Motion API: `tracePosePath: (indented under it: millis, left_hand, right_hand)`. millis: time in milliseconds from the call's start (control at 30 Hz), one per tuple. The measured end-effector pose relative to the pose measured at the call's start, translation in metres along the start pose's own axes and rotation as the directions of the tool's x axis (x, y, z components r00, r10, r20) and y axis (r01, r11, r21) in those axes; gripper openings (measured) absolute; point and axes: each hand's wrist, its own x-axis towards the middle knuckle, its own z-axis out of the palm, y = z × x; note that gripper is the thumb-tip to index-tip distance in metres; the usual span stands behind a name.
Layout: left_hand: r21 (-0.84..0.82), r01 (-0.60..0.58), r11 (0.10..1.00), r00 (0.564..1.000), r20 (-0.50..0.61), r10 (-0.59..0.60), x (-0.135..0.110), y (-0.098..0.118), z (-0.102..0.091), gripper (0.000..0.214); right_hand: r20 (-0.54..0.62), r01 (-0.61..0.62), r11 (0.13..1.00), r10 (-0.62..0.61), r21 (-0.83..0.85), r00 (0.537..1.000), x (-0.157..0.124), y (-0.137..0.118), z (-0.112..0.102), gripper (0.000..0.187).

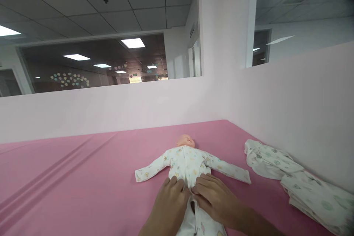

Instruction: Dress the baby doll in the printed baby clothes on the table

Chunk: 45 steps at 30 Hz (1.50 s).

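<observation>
A baby doll point(186, 141) lies on its back on the pink sheet point(83, 177), dressed in a white printed romper point(185, 164) with both sleeves spread sideways. My left hand point(170, 201) rests on the romper's lower left front, fingers bent and pressing the fabric. My right hand point(214, 197) lies on the lower right front, fingers curled at the centre opening of the garment. Both hands meet at the doll's belly and pinch the romper's front edges. The doll's legs are hidden under my hands and by the frame edge.
A pile of white printed baby clothes point(293, 180) lies on the sheet at the right, against the pale pink partition wall point(290, 110). Another low wall runs along the far edge, with a window above it.
</observation>
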Motion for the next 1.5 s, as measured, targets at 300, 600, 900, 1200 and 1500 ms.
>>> tracePosePath:
  millis: [300,600,900,1200,1500]
  left_hand:
    - [-0.425,0.209,0.881,0.966,0.228,-0.120,0.021,-0.004,-0.064,0.030]
    - [-0.717,0.306,0.626,0.848,-0.094,-0.522,0.098,-0.063,0.004,0.029]
    - [-0.600,0.297,0.743,0.919,-0.032,-0.393,0.129,-0.074,0.067,0.037]
    - [-0.661,0.180,0.728,0.937,-0.109,-0.331,0.122,-0.077,0.071,0.041]
    - [-0.707,0.175,0.686,0.915,-0.140,-0.378,0.122,-0.082,0.086,0.031]
  right_hand:
    - [-0.128,-0.575,0.811,0.585,0.105,0.801,0.106,0.056,0.020,0.018]
    - [-0.172,-0.692,0.719,0.691,0.066,0.702,0.129,0.077,0.066,0.016]
    - [-0.239,-0.750,0.655,0.746,0.097,0.621,0.118,0.095,0.077,0.024]
    - [-0.349,-0.632,0.766,0.627,0.115,0.697,0.113,0.080,0.077,0.024]
    - [-0.366,-0.538,0.828,0.554,0.157,0.747,0.115,0.086,0.086,0.017]
